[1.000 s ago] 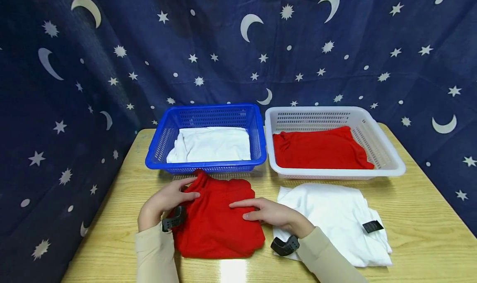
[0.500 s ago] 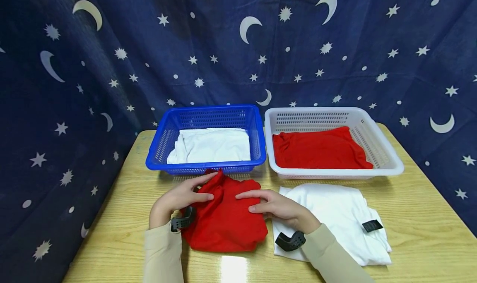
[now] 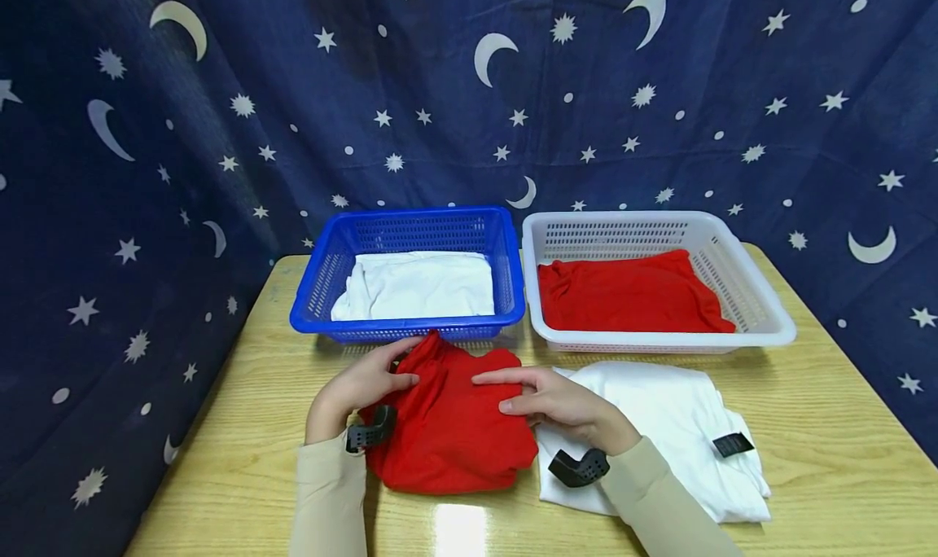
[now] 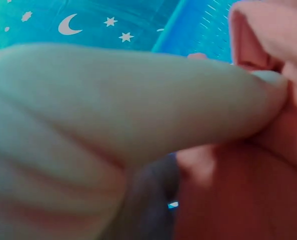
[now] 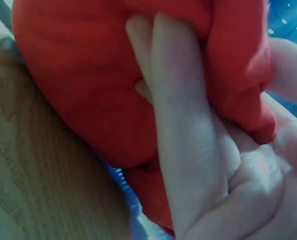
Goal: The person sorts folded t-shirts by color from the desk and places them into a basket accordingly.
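A folded red garment [image 3: 462,435] is held between my two hands, just in front of the blue basket. My left hand [image 3: 364,390] grips its left side, where the cloth bunches into folds; the left wrist view shows the thumb [image 4: 213,100] pressed against the cloth. My right hand [image 3: 560,406] grips the right side. In the right wrist view, cloth lies between its thumb and fingers [image 5: 181,100]. Beside it lies a folded white garment [image 3: 667,435] with a black label, partly covered by my right hand and forearm.
A blue basket [image 3: 406,326] with folded white cloth [image 3: 421,287] stands at the back left. Right beside it stands a white basket [image 3: 659,340] with folded red cloth [image 3: 637,294]. A dark blue curtain with moons and stars [image 3: 440,93] hangs behind the wooden table [image 3: 234,475].
Both hands have shifted right with the red garment, the left one further. Its left side has gathered into folds, and its front edge has moved slightly away from me.
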`<move>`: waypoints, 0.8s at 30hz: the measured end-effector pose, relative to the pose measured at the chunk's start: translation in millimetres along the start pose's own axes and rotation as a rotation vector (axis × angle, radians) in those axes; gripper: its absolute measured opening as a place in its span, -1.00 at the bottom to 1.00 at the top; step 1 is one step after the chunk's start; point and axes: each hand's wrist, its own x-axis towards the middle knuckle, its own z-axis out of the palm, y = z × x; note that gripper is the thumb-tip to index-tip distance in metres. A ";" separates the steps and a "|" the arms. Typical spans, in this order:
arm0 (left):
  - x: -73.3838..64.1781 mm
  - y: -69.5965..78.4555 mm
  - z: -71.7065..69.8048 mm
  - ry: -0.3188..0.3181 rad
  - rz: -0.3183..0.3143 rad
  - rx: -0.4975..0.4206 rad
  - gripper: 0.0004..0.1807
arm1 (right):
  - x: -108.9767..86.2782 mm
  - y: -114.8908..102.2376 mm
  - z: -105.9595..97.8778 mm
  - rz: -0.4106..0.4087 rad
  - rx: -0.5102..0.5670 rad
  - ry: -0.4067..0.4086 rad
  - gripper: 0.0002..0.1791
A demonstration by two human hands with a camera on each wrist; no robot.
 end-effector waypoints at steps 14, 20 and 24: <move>-4.1 32.3 0.2 -0.019 0.064 -0.055 -0.48 | -27.8 -36.1 -9.9 -0.151 -0.106 -0.080 -0.47; -5.2 46.8 3.0 -0.035 0.160 -0.194 -0.43 | -46.7 -54.3 -18.0 -0.235 -0.048 0.033 -0.50; -13.8 66.4 2.5 -0.121 0.210 -0.366 -0.32 | -56.8 -62.1 -21.4 -0.274 0.010 0.142 -0.52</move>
